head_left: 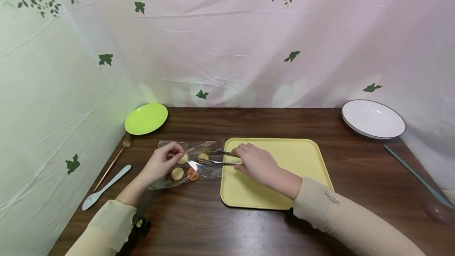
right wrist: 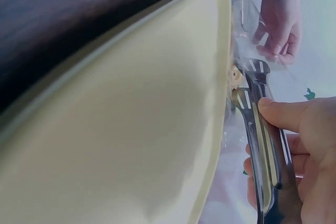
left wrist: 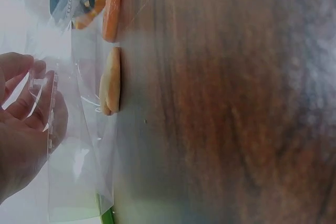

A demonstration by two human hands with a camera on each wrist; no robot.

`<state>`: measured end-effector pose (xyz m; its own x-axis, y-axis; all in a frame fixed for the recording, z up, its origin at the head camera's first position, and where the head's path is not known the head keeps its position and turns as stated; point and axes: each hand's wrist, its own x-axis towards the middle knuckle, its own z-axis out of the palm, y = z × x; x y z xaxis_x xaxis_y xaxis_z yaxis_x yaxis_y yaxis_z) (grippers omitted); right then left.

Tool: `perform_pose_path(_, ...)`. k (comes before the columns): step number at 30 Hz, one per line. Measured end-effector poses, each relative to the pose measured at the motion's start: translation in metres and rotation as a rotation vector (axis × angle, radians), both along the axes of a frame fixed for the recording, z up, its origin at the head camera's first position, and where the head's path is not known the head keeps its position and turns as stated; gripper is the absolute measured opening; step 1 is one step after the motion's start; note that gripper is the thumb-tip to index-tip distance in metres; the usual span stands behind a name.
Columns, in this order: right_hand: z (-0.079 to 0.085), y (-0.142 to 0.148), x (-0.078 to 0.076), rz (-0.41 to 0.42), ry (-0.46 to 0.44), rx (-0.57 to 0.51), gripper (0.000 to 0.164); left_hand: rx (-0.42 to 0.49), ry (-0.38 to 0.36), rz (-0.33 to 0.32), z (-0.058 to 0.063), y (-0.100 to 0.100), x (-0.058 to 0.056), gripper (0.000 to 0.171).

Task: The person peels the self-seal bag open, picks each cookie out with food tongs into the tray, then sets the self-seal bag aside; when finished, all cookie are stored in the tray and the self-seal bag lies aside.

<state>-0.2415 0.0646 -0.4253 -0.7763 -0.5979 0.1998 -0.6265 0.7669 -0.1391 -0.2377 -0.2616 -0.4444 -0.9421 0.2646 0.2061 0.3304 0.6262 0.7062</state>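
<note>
Metal tongs [right wrist: 277,150] lie in our right hand [head_left: 257,163], the thumb on one arm and the fingers curled behind; we have them over the left rim of the yellow tray [head_left: 298,161], pointing left. Their two slotted ends stand a little apart, close to a crumbly pale cookie [head_left: 203,156], though we cannot tell whether they touch it.

Our left hand [head_left: 161,161] is well apart from the right, its thumb and fingers pinching the upper edge of a clear plastic bag [left wrist: 73,177]. Through the film we see a round pale cookie [head_left: 177,174], an orange cookie [head_left: 193,174] beside it, and another pale round [head_left: 183,158] by our fingertips. The bag lies left of the tray, its right end reaching the rim.

On the dark wooden surface [head_left: 199,224], we see a green plate [head_left: 146,119] at the back left, with a copper-coloured fork [head_left: 126,142] below it and a white spoon [head_left: 108,186] alongside. At the back right we have a white plate [head_left: 373,119] with a dark rim, and nearer us a utensil with a blue-green handle [head_left: 421,178]. Pale cloth [head_left: 227,50] with printed green leaves hangs behind.
</note>
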Motion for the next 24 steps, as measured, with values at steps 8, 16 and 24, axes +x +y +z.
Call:
perform_pose_path(8, 0.007, 0.016, 0.004, -0.009, -0.003, -0.027, 0.04, 0.001, -0.005, -0.003, -0.002, -0.001, 0.0, 0.006)
perform_pose_path(16, 0.02, 0.051, 0.013, -0.044, 0.021, -0.063, 0.04, 0.004, -0.002, -0.009, -0.002, 0.0, -0.001, 0.007)
perform_pose_path(24, 0.024, 0.075, 0.017, -0.109, -0.019, -0.055, 0.043, -0.002, -0.009, -0.025, 0.0, 0.0, -0.001, 0.007)
